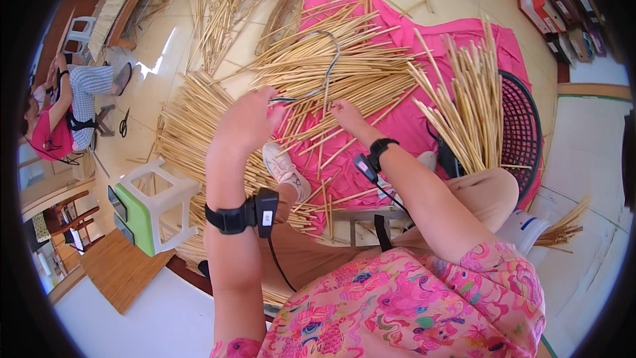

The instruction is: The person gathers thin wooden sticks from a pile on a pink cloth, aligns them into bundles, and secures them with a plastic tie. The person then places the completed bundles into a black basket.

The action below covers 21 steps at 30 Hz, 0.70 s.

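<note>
My left hand (248,119) holds one end of a grey flat cord (332,67) that loops across a heap of cut straw stalks (343,67). The stalks lie on a crumpled pink cloth (308,159). To the right, the fingertips of my right hand (350,117) are pinched together at a thin upright stalk (326,94) at the heap's near side. Below my left hand spreads another pile of stalks (191,122), side by side on the floor. Both wrists wear black straps with small boxes and cables.
At right, a dark plastic basket (521,124) stands behind a leaning bundle of stalks (472,104). A white and green stool (164,204) is at left. Scissors (124,123) lie on the tiles near a seated person (64,104). Box files (561,10) stand at upper right.
</note>
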Available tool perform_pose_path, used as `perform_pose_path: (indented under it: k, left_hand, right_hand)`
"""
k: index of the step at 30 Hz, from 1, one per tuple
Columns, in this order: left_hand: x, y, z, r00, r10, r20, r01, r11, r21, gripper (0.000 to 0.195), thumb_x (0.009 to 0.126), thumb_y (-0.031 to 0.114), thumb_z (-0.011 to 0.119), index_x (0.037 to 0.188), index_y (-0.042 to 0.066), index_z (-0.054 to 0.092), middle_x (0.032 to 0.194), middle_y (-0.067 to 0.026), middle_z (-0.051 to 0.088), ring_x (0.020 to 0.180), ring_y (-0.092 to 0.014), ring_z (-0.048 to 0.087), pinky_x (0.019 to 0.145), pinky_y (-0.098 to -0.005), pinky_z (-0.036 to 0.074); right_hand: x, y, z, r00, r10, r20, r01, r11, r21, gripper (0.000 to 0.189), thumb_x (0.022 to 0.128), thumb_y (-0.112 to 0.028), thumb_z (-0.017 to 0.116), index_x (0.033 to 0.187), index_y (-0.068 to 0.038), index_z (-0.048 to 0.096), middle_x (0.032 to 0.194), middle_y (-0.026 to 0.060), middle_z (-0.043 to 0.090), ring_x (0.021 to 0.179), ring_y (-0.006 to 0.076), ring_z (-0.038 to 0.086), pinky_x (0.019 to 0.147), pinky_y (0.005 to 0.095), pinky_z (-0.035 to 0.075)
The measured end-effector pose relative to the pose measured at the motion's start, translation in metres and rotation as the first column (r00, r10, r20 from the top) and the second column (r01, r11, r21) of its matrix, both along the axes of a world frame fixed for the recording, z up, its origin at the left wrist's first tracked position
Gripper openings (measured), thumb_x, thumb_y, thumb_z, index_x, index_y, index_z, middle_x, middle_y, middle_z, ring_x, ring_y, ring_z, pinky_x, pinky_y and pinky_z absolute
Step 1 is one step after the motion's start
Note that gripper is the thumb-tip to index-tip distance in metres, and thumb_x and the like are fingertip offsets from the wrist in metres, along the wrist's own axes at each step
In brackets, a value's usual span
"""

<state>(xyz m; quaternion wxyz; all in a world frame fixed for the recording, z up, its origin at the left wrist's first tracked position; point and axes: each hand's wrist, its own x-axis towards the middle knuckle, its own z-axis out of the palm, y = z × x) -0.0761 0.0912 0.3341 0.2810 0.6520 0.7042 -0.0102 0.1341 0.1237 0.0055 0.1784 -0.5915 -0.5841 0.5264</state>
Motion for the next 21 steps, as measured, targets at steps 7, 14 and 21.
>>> perform_pose_path:
  k: [7, 14, 21]
  left_hand:
    - [-0.002, -0.007, -0.008, 0.978, 0.057, 0.202, -0.072, 0.995, 0.069, 0.035, 0.089, 0.025, 0.057, 0.117, 0.004, 0.054, 0.105, -0.0205, 0.063, 0.097, -0.038, 0.059, 0.083, -0.042, 0.047]
    - [0.001, -0.013, -0.005, 0.982, 0.037, 0.184, -0.043, 0.999, 0.031, 0.035, 0.089, 0.024, 0.057, 0.117, 0.004, 0.053, 0.101, -0.0205, 0.063, 0.095, -0.04, 0.058, 0.083, -0.0434, 0.046]
    - [0.013, -0.025, 0.003, 0.989, -0.022, 0.148, 0.017, 0.999, 0.031, 0.033, 0.089, 0.024, 0.056, 0.116, 0.005, 0.053, 0.102, -0.0215, 0.061, 0.096, -0.038, 0.058, 0.083, -0.0434, 0.047]
  right_hand:
    - [-0.064, 0.057, -0.027, 0.972, 0.004, 0.234, -0.057, 0.975, 0.217, 0.062, 0.071, -0.03, 0.071, 0.123, -0.001, 0.055, 0.104, 0.0224, 0.061, 0.094, 0.036, 0.06, 0.085, 0.0372, 0.048]
    - [-0.033, 0.054, -0.041, 0.998, 0.023, 0.059, -0.034, 0.981, 0.191, 0.06, 0.077, -0.022, 0.069, 0.128, 0.002, 0.05, 0.092, 0.0135, 0.062, 0.079, 0.0201, 0.061, 0.069, 0.0313, 0.05]
    - [-0.017, 0.045, -0.01, 0.977, -0.061, -0.207, 0.028, 0.987, -0.157, 0.06, 0.083, -0.017, 0.067, 0.136, -0.003, 0.043, 0.074, 0.0026, 0.06, 0.058, 0.0085, 0.052, 0.05, 0.0246, 0.04]
